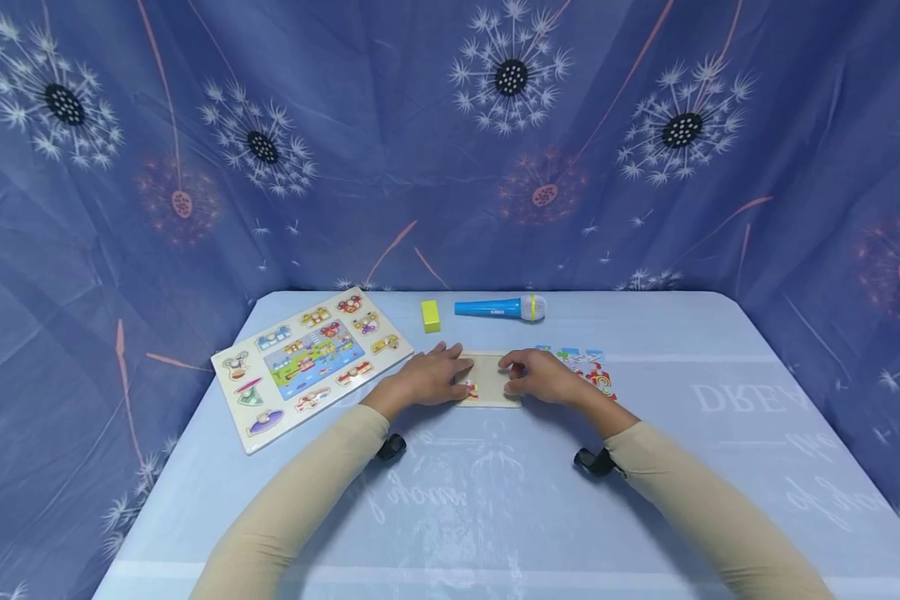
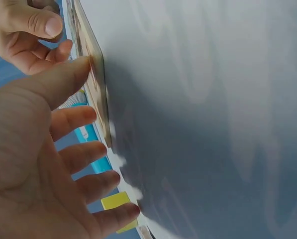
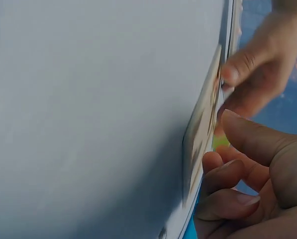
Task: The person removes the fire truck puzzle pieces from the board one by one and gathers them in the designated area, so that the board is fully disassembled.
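Note:
A small shallow wooden puzzle tray [image 1: 490,375] lies flat on the table between the hands. At its left end is a colourful jigsaw piece [image 1: 472,390], with the thumb of my left hand [image 1: 429,377] beside it. That hand's fingers are spread and nearly straight in the left wrist view, the thumb tip touching the tray's surface [image 2: 99,87]. My right hand [image 1: 546,377] hovers at the tray's right end. Its thumb stands apart from its loosely curled fingers [image 3: 228,201], with nothing between them. Several loose jigsaw pieces [image 1: 598,373] lie just right of it, partly hidden by that hand.
A large wooden peg puzzle board [image 1: 311,362] with vehicle pieces lies angled at the left. Behind the tray are a yellow block [image 1: 431,317] and a blue toy microphone [image 1: 491,308]. A dandelion-patterned curtain [image 1: 420,167] borders the table's back and sides.

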`<state>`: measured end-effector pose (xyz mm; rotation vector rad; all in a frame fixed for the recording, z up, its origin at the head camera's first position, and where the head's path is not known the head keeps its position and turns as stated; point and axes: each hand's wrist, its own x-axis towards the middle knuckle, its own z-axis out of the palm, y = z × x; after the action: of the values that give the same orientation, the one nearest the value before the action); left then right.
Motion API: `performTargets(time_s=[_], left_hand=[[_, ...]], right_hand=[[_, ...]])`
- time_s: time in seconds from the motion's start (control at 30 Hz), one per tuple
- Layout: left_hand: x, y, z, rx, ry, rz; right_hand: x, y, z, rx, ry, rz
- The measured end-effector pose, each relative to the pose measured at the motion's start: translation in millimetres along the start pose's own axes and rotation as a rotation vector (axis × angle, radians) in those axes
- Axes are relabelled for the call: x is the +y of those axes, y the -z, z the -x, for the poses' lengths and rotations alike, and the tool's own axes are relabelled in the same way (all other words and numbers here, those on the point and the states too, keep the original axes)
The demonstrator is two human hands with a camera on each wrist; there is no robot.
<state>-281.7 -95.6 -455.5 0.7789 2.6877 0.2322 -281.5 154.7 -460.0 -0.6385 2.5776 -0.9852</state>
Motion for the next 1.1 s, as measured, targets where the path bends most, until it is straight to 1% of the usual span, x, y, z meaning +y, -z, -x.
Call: performTargets(time_s=[0.13,0.3,0.47,0.57,0.7,0.93,1.1], left_hand=[[-2.1,1.8,4.3,0.015,-0.008,0.016],[-6.1,3.9,9.9,0.023,0.012,0.028],[-7.2,3.7,8.8,0.02,-0.03,0.04],[-7.3,3.1,7.7,0.017,-0.036,0.027],[-6.8,3.8,7.2,0.007,-0.026,0.02],[-5.1,5.5,6.5,0.006,-0.01,0.018],[-4.4,4.0,6.1,0.003,-0.009,0.013]], right_hand=[[-11,-13,-10.3,-0.016,0.061,0.028],[-22,-25,-19.7,-0.021,0.091,0.066],[-27,-31,-23.9,-0.04,0.143,0.114],[-29,-33,-25.5,-0.061,0.168,0.126],[-31,-35,-26.0,-0.064,0.157,0.138],[-34,-37,-26.9,-0.071,0.115,0.097],[-32,-40,-27.8,-0.052,0.122,0.077]])
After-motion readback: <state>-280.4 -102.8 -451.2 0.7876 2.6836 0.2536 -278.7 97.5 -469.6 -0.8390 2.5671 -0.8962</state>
